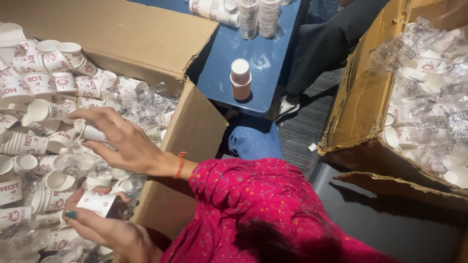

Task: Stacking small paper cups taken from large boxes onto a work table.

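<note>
In the left box (195, 131), heaped with loose paper cups, the right hand (124, 143) pinches one cup (92, 133) by its wall between fingers and thumb. Nearer, the left hand (105, 226) curls its fingers round another cup (100, 202). These look feather-light, thin and easily crushed, so hold gently near the stiffer rim.

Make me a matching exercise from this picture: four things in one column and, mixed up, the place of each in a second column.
1. right hand
2. left hand
3. small cup stack
4. wrapped cups

A. on the blue table
B. in the right cardboard box
C. low in the picture, holding a lying cup
D. higher, holding an upper cup over the left cardboard box

Pairs: 1-D, 2-C, 3-A, 4-B.
</note>
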